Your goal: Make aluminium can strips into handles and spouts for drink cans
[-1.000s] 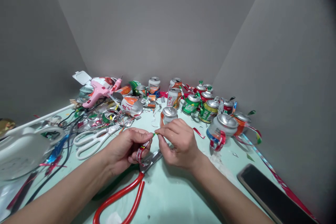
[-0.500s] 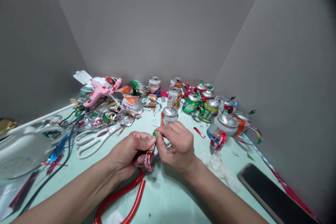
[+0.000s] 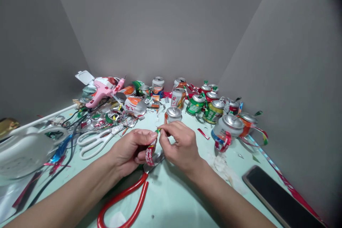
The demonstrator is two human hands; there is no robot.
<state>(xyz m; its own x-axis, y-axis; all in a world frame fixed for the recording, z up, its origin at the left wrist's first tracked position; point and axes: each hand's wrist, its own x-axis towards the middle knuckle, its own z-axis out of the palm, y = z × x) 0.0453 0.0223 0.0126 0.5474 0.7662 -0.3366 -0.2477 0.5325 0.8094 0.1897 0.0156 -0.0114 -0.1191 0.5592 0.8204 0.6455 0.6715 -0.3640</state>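
Both of my hands meet over the pale green table (image 3: pixel 171 199), pinching one narrow strip cut from a drinks can (image 3: pixel 150 152), red and white with a green tip. My left hand (image 3: pixel 130 148) grips its lower, curled part between thumb and fingers. My right hand (image 3: pixel 179 144) pinches the strip's upper end at the green tip. Just below the hands lie red-handled snips (image 3: pixel 125 199), with the metal jaws partly hidden under my fingers.
White scissors (image 3: pixel 94 141) lie to the left beside cables and can scraps. A pink glue gun (image 3: pixel 103 91) rests at the back left. Several cut cans (image 3: pixel 228 126) stand across the back and right. A dark phone (image 3: pixel 278 196) lies at the right front.
The strip, held out between the hands a second ago, now hangs more upright and curled. My right hand's fingers have closed in toward my left thumb. The view shifted slightly.
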